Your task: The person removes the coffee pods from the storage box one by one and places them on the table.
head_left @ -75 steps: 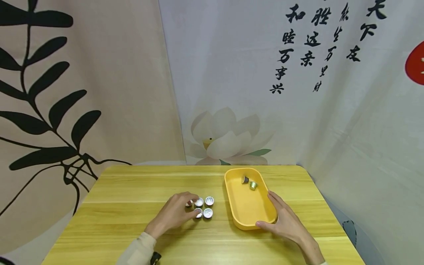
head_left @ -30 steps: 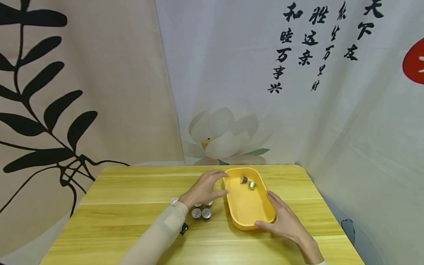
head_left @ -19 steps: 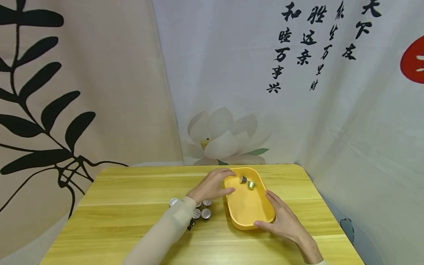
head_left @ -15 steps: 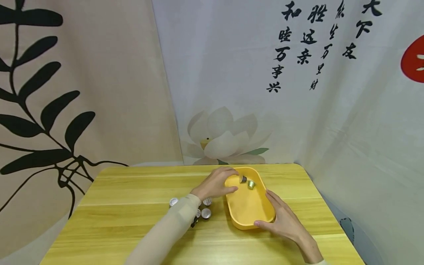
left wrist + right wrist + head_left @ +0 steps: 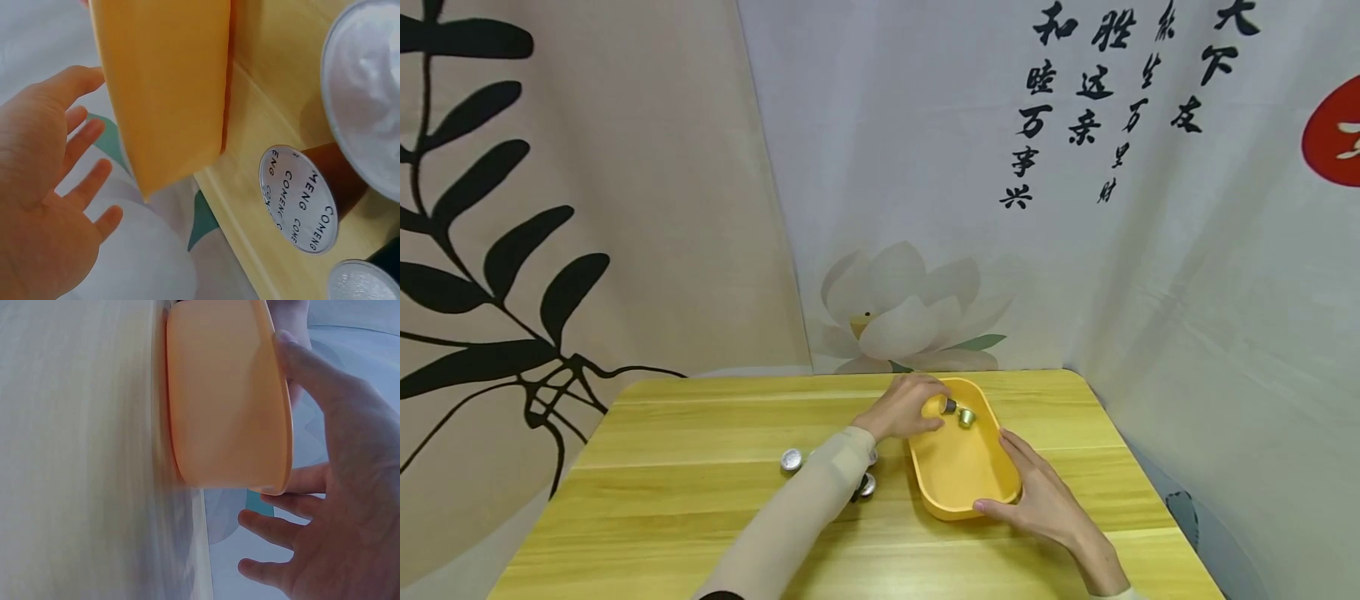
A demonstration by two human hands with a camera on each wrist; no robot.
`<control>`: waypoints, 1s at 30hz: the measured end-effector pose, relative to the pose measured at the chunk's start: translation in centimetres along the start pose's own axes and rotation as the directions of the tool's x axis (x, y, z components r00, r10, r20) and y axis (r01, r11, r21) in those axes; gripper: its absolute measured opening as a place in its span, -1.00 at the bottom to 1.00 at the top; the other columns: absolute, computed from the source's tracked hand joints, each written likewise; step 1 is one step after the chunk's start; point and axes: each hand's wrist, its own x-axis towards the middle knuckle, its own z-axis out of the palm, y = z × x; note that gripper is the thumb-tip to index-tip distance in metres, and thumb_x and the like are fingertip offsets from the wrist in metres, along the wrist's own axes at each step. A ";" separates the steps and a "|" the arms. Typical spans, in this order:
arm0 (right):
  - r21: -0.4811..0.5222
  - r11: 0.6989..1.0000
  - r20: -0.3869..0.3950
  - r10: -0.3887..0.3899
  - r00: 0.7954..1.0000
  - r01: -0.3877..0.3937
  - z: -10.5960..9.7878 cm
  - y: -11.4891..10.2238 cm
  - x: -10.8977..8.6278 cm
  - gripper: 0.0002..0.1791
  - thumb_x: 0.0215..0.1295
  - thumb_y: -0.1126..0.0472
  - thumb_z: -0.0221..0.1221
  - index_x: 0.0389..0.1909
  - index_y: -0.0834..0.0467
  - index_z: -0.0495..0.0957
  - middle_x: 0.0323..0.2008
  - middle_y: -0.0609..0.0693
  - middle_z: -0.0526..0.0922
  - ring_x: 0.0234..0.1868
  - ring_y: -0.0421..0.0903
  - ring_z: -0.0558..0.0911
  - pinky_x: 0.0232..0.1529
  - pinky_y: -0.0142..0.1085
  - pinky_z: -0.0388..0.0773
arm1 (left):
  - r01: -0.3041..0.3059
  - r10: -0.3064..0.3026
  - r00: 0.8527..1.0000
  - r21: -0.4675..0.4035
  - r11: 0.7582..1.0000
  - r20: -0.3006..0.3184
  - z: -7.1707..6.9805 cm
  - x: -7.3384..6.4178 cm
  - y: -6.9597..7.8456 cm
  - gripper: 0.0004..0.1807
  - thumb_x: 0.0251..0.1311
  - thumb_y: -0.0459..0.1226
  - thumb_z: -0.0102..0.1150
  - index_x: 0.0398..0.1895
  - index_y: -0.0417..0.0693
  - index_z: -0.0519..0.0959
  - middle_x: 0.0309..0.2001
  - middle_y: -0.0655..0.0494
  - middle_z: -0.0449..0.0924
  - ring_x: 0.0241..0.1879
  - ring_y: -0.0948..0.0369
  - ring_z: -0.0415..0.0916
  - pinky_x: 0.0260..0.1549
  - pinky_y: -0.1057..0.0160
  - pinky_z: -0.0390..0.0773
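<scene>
My left hand (image 5: 904, 408) reaches over the left rim of the yellow tray (image 5: 962, 492), thumb and fingers apart. Its fingertips come close to a dark coffee capsule (image 5: 951, 407) inside; I see nothing held. Just right of that capsule lies a gold-green coffee capsule (image 5: 967, 418). In the left wrist view, the tray wall (image 5: 169, 94) covers the tip of one digit. My right hand (image 5: 1047, 493) grips the tray's near right corner, its thumb on the rim and its fingers along the right side. The right wrist view shows this thumb (image 5: 300, 359) against the rim.
Several coffee capsules stand lid up on the wooden table left of the tray, partly hidden by my left sleeve (image 5: 805, 508). One silver-lidded capsule (image 5: 792, 460) is apart from them. A printed lid (image 5: 300, 200) shows in the left wrist view. A fabric backdrop (image 5: 895, 208) hangs behind.
My left hand has moved right, from the capsules on the table to over the tray, nearing the dark capsule. My right hand has stayed at the tray's corner.
</scene>
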 end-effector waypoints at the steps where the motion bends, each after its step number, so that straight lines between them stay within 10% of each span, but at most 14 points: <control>1: 0.001 1.000 -0.001 0.001 1.000 -0.001 0.0 0.0 0.0 0.31 0.20 -0.37 0.61 0.71 0.36 0.30 0.73 0.30 0.33 0.60 0.47 0.50 0.48 0.40 0.59 | 0.008 -0.008 1.000 0.000 1.000 0.004 0.1 0.1 -0.1 -0.44 0.46 -0.11 0.54 0.45 -0.01 0.68 0.49 0.05 0.70 0.56 -0.04 0.56 0.60 -0.28 0.46; 30: -0.005 1.000 0.007 0.013 1.000 -0.013 0.1 0.1 -0.1 0.33 0.19 -0.39 0.61 0.71 0.37 0.29 0.75 0.30 0.31 0.62 0.46 0.47 0.52 0.40 0.55 | 0.110 -0.116 0.989 0.067 0.992 0.089 2.3 3.1 -0.8 -0.50 0.43 -0.19 0.56 0.40 0.10 0.75 0.40 0.19 0.78 0.43 0.03 0.67 0.41 -0.18 0.60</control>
